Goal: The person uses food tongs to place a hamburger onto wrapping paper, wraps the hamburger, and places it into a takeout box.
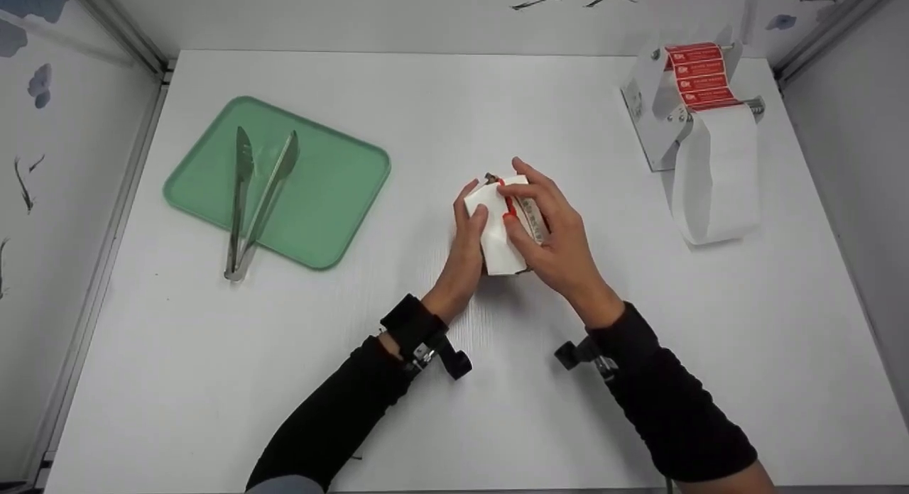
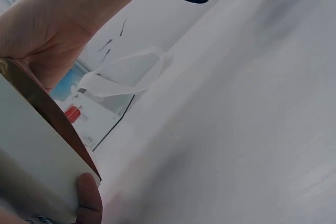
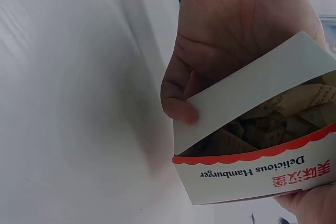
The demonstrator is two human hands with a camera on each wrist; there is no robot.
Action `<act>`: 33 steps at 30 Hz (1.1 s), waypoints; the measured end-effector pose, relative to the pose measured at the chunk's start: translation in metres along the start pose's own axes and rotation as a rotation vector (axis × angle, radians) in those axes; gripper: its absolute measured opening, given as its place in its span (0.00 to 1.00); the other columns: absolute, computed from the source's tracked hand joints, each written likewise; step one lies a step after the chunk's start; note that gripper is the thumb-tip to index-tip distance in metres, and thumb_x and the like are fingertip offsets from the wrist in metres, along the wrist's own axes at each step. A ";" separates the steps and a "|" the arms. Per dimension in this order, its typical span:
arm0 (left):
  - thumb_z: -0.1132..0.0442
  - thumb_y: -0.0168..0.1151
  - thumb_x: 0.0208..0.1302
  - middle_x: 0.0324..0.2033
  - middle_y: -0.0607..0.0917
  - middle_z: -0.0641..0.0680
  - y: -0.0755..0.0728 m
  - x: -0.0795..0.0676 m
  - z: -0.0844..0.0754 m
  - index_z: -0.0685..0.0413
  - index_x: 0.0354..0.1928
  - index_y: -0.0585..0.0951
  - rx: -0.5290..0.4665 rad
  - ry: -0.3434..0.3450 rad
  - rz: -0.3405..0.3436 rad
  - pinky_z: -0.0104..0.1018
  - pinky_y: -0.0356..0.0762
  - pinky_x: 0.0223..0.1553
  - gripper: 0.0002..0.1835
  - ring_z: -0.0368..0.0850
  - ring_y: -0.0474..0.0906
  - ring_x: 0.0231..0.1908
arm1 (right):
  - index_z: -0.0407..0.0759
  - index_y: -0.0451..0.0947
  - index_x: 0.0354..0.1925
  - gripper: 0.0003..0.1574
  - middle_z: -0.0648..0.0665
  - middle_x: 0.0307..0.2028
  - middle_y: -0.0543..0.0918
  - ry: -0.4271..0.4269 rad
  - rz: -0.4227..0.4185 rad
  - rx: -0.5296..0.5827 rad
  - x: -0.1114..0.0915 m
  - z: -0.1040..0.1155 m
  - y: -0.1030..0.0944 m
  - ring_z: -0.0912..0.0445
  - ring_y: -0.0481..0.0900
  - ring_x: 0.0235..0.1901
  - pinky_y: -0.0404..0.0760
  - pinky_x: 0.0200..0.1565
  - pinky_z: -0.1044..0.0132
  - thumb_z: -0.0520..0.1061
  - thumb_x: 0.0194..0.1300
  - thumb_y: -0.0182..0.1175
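Observation:
Over the middle of the table, both hands hold a white paper hamburger box [image 1: 503, 249]. My left hand [image 1: 465, 260] grips it from the left, its thumb on a white flap [image 3: 257, 95]. On the other side, my right hand [image 1: 564, 245] has thumb and forefinger at the red scalloped edge [image 3: 252, 157]. The right wrist view looks into the partly raised top, where crumpled printed wrapping paper [image 3: 286, 116] shows. Whatever lies inside the paper is hidden. Red characters and "Delicious Hamburger" are printed on the box front.
At the left, metal tongs [image 1: 248, 217] lie across a green tray [image 1: 334, 189], their hinge end past its edge. A label dispenser [image 1: 657, 118] stands at the back right, with red stickers [image 1: 701, 75] and a looped white backing strip [image 1: 731, 182] hanging onto the table.

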State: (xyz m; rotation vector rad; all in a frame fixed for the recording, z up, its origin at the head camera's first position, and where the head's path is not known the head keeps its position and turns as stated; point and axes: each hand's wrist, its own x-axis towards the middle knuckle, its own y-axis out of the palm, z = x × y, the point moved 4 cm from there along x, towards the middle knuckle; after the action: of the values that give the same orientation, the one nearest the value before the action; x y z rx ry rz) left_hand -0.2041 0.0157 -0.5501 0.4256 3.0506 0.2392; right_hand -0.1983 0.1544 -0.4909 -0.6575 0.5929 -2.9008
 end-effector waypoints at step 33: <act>0.39 0.30 0.85 0.83 0.60 0.45 -0.001 -0.002 0.001 0.43 0.86 0.41 -0.019 -0.035 -0.054 0.38 0.70 0.65 0.36 0.41 0.70 0.70 | 0.35 0.79 0.52 0.11 0.40 0.80 0.69 -0.029 -0.023 -0.045 0.000 0.003 0.002 0.47 0.69 0.79 0.70 0.77 0.59 0.40 0.76 0.65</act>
State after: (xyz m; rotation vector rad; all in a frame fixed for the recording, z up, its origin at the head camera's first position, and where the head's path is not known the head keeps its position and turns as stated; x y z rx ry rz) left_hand -0.2022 0.0143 -0.5514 0.3418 3.0177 0.2558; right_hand -0.1974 0.1512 -0.4897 -0.7163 0.6527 -2.9016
